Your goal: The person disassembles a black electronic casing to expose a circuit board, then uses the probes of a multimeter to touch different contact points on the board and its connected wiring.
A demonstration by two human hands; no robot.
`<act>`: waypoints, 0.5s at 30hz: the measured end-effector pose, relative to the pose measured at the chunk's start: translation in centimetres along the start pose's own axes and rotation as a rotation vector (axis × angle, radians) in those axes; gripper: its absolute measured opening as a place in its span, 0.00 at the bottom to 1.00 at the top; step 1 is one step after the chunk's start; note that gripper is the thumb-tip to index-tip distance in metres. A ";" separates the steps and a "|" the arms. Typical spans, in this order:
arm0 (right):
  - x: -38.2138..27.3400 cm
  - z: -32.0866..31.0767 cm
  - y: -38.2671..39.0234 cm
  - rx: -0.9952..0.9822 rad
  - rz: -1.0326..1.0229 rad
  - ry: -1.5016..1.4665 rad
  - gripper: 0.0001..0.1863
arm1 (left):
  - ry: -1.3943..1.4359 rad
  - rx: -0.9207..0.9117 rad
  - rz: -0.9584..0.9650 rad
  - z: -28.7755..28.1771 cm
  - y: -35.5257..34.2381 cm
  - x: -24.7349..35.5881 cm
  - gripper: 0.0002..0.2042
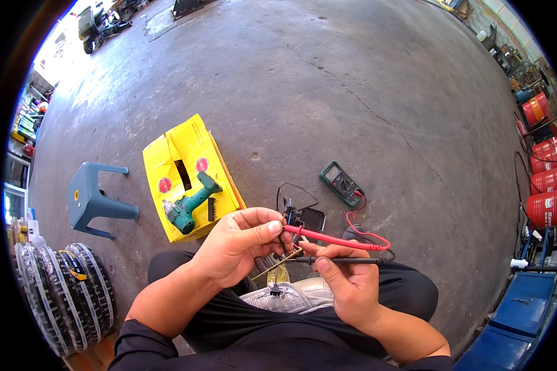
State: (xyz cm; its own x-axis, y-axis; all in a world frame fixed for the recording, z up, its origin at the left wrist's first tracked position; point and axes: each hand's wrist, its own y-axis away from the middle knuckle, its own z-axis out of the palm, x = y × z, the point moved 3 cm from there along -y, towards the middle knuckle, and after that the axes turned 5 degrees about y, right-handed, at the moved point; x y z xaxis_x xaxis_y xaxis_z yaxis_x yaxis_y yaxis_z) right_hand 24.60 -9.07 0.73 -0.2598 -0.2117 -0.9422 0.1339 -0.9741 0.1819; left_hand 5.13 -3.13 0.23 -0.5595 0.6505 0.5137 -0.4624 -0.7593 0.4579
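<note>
My left hand (244,242) is closed in a pinch at the front end of a red test probe (337,240), with thin wires bunched at the fingertips. In my right hand (351,284), thumb and fingers grip a black test probe (359,261), pointing left toward the other fingertips. What the probe tips touch is too small to tell. A thin brass-coloured strip slants down below my left fingers, and a small black connector (275,289) hangs beneath. Beyond my hands lies a black plastic part (308,219) with wires. A green multimeter (343,183) rests on the floor, its leads running to the probes.
A yellow cardboard box (189,145) stands front left, carrying a green cordless power tool (192,207). Left of it is a blue-grey plastic stool (96,198); wrapped tyres (68,297) stand lower left. Red drums (548,207) and a blue metal cabinet (513,309) line the right.
</note>
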 end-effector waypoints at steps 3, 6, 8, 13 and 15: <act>-0.1 0.0 0.0 0.004 0.000 0.002 0.07 | 0.000 0.004 0.001 0.0 0.0 0.0 0.06; 0.0 0.0 0.0 0.009 -0.019 0.014 0.06 | -0.001 0.004 0.003 0.1 0.0 0.0 0.06; 0.0 0.0 -0.1 0.008 -0.039 0.036 0.06 | -0.002 0.002 0.006 0.0 0.0 0.0 0.06; 0.1 0.0 0.0 0.005 -0.023 0.021 0.06 | -0.004 -0.009 0.019 0.0 0.1 0.0 0.06; 0.1 0.0 0.0 0.007 -0.022 0.016 0.06 | -0.014 -0.005 0.020 -0.2 0.0 -0.1 0.06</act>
State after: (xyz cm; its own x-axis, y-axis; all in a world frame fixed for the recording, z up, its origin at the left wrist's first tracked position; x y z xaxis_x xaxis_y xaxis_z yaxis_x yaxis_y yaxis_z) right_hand 24.60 -9.06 0.61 -0.2471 -0.1889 -0.9504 0.1219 -0.9791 0.1629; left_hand 5.01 -3.21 0.07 -0.5587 0.6353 0.5331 -0.4547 -0.7722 0.4437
